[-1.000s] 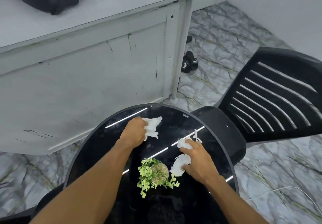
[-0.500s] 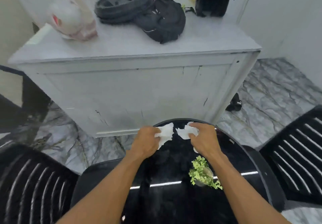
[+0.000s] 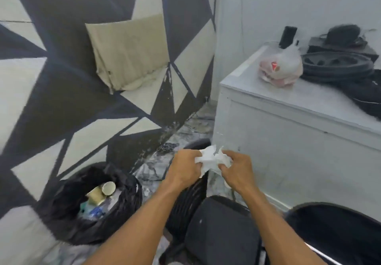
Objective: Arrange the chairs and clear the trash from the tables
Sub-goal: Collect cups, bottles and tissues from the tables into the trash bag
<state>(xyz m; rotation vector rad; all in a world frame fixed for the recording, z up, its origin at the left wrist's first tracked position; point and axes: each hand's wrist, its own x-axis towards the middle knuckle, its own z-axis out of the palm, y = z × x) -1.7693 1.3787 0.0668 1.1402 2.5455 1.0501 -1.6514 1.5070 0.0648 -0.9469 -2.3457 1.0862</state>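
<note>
Clutching one crumpled tissue wad [image 3: 213, 159], left hand [image 3: 184, 168] and right hand [image 3: 237, 171], grips closed around it.

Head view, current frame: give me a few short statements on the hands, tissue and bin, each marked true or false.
1. Both hands, left hand and right hand, grip the crumpled white tissue. True.
2. The tissue already lies in the black-lined trash bin. False: it is held in the air, right of the bin.
3. The bin holds paper cups. True.
4. The bin is empty of other trash. False: bottles and wrappers show too.
</note>
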